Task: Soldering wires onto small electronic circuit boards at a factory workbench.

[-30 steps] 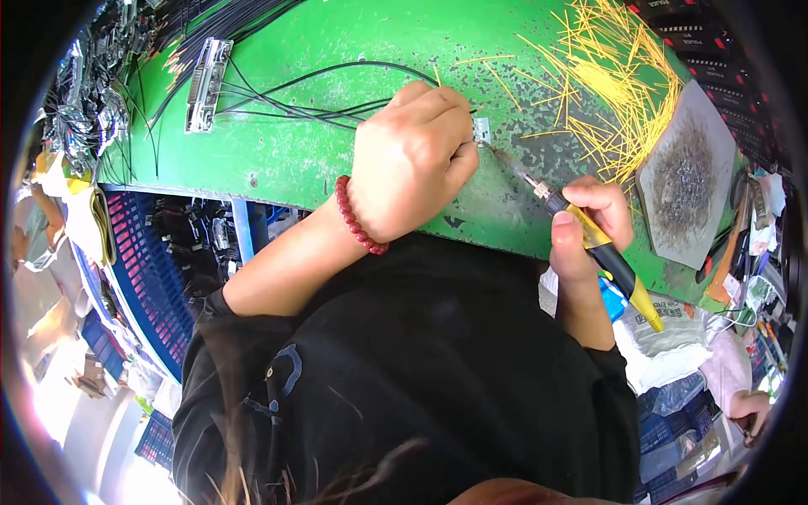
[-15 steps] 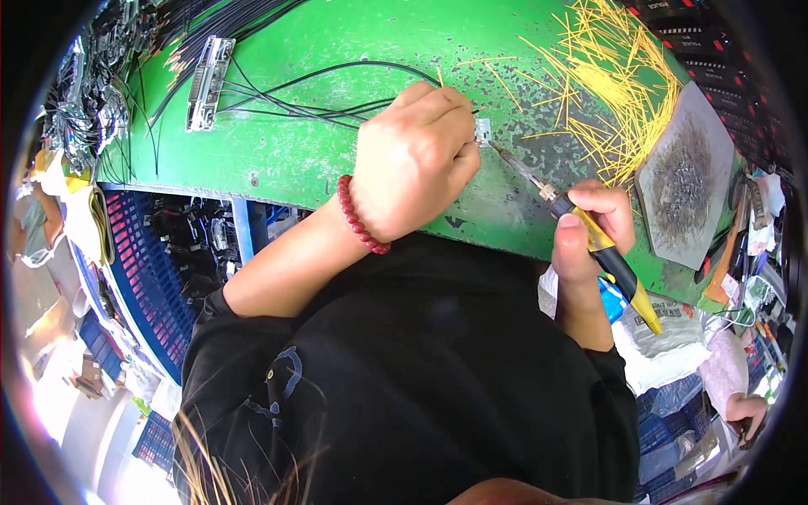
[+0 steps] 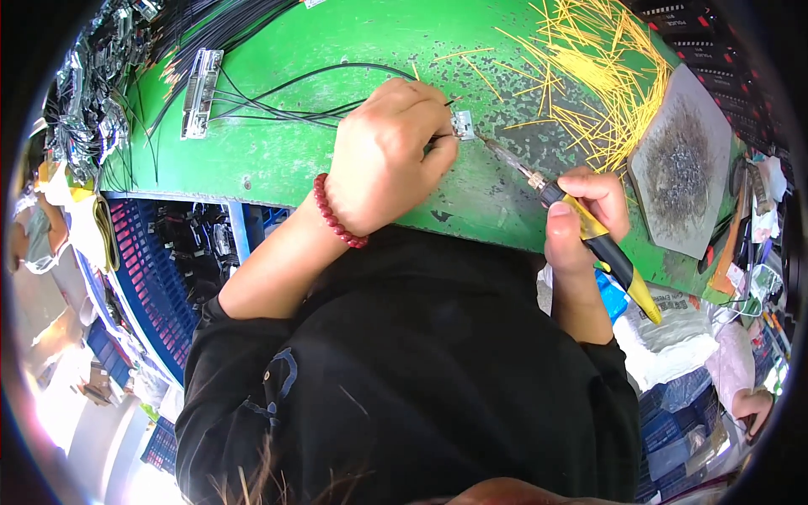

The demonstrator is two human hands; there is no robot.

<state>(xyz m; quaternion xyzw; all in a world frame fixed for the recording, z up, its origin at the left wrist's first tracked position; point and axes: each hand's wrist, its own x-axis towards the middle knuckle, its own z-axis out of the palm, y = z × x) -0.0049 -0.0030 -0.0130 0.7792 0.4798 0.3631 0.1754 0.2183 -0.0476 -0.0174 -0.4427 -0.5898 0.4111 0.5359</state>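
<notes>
My left hand (image 3: pixel 391 156) is closed, fingertips down on the green tabletop, with thin black wires (image 3: pixel 290 115) running under it. A small white circuit board (image 3: pixel 463 124) sticks out just past its fingertips; how the fingers grip the wires and board is hidden. A yellow-and-black soldering iron (image 3: pixel 602 244) is held in my right hand (image 3: pixel 589 219), pen-like, with its tip a short gap to the right of the board. At their left end the wires meet a clear, silvery light module (image 3: pixel 201 94) lying on the table.
Loose yellow sticks, thin as wire, (image 3: pixel 602 84) spread over the table's far right. A dark-stained grey slab (image 3: pixel 682 160) lies at the right edge. Black wires with bare ends (image 3: pixel 202 50) and a heap of silvery modules (image 3: pixel 84 101) occupy the far left. A blue crate (image 3: pixel 143 278) stands below the left edge.
The view has shifted slightly, so the table and both hands appear farther left. The iron's tip has drawn back a little from the board. My left hand keeps its place by the board.
</notes>
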